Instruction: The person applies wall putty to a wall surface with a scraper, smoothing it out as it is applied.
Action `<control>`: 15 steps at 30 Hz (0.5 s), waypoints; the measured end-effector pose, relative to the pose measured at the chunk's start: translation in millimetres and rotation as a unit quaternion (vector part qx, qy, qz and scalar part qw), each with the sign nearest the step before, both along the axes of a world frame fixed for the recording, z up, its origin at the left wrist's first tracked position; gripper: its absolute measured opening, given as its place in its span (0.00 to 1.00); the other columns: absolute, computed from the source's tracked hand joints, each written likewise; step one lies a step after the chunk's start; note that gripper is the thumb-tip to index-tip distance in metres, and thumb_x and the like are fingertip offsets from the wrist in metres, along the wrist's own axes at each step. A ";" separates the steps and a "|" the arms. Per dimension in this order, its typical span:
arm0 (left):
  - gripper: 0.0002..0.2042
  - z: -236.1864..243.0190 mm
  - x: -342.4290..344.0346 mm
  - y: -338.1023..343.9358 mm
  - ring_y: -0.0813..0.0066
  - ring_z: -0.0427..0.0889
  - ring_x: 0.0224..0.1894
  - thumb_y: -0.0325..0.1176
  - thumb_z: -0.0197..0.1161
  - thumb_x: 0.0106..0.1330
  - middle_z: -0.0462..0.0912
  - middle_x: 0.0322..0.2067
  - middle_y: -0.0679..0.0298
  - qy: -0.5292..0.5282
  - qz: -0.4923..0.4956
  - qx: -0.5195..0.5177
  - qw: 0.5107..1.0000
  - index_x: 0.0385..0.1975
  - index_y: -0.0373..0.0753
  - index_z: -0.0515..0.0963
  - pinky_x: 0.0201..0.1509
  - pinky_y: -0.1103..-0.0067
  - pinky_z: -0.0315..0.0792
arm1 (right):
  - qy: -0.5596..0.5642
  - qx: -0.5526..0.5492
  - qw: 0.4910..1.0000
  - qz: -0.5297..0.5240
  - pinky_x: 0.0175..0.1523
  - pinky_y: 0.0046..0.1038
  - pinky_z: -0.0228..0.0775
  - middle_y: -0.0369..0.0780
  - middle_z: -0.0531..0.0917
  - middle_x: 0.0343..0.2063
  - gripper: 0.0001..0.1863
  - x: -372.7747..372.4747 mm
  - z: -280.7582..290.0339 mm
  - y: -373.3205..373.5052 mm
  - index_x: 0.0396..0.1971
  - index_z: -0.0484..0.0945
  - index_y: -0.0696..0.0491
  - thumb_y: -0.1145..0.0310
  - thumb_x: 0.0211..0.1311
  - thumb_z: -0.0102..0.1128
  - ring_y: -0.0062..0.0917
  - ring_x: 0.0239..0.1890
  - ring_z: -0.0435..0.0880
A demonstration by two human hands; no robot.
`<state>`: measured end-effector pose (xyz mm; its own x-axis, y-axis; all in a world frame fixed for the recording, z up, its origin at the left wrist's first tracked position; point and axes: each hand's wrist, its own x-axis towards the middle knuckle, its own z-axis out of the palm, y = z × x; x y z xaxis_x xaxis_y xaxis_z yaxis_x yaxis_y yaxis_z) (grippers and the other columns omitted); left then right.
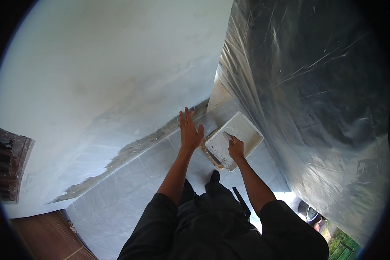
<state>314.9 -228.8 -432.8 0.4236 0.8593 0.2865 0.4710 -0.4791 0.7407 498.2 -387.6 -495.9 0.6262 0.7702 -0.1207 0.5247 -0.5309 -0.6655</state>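
The person's left hand (190, 130) hangs flat, fingers spread, above the tiled floor (130, 182). The right hand (235, 146), fingers curled around a tool handle, reaches into the white rectangular tray (246, 128) lying beside the clear plastic sheeting (316, 86).

Home under renovation: whitewashed wall (95, 65), plastic sheeting (316, 86), tiled floor (130, 182).

A white plastered wall (108, 65) is catching daylight, its bare base meeting a pale tiled floor (130, 182). Right of the wall, clear plastic sheeting (316, 95) is hanging; left of it, a brown louvred shutter (6, 167) is showing.
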 end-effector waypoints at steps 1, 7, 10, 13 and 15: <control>0.35 -28.0 13.5 -20.3 0.30 0.43 0.79 0.31 0.63 0.63 0.50 0.77 0.38 0.007 -0.003 -0.034 0.999 0.70 0.30 0.58 0.80 0.48 0.42 | 0.004 -0.013 1.000 -0.021 0.55 0.50 0.75 0.55 0.87 0.43 0.17 14.0 -12.1 -14.5 0.56 0.82 0.47 0.68 0.71 0.52 0.53 0.47 0.85; 0.36 -119.2 71.5 -123.4 0.30 0.42 0.79 0.32 0.64 0.63 0.49 0.77 0.38 0.117 -0.058 -0.185 0.974 0.70 0.29 0.57 0.81 0.47 0.41 | 0.015 -0.015 0.998 -0.067 0.54 0.49 0.75 0.54 0.87 0.43 0.17 73.1 -40.4 -81.4 0.57 0.81 0.46 0.68 0.72 0.53 0.54 0.47 0.85; 0.37 -152.8 85.1 -143.1 0.28 0.39 0.79 0.30 0.64 0.62 0.47 0.77 0.36 0.143 -0.067 -0.194 0.968 0.71 0.30 0.56 0.81 0.46 0.41 | 0.046 -0.106 0.991 -0.067 0.60 0.45 0.73 0.50 0.86 0.51 0.20 96.3 -60.1 -87.4 0.62 0.78 0.46 0.69 0.73 0.51 0.49 0.53 0.84; 0.38 -182.6 94.9 -143.9 0.31 0.39 0.79 0.31 0.64 0.61 0.47 0.77 0.37 0.166 -0.056 -0.179 0.968 0.71 0.29 0.56 0.82 0.47 0.38 | 0.051 -0.131 0.988 -0.058 0.58 0.44 0.74 0.50 0.86 0.50 0.20 113.0 -91.5 -77.9 0.61 0.78 0.47 0.70 0.73 0.52 0.50 0.52 0.84; 0.39 -202.2 100.0 -140.5 0.31 0.37 0.80 0.30 0.64 0.60 0.46 0.77 0.37 0.173 -0.064 -0.181 0.966 0.71 0.29 0.55 0.82 0.47 0.38 | 0.031 -0.075 0.996 -0.043 0.56 0.45 0.75 0.52 0.87 0.48 0.18 119.4 -114.2 -67.4 0.59 0.79 0.49 0.72 0.72 0.53 0.53 0.50 0.84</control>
<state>414.9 -369.3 -635.0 0.5493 0.8111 -0.2013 0.6745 -0.2881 0.6797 617.6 -455.0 -610.1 0.6767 0.6845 -0.2710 0.4334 -0.6680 -0.6050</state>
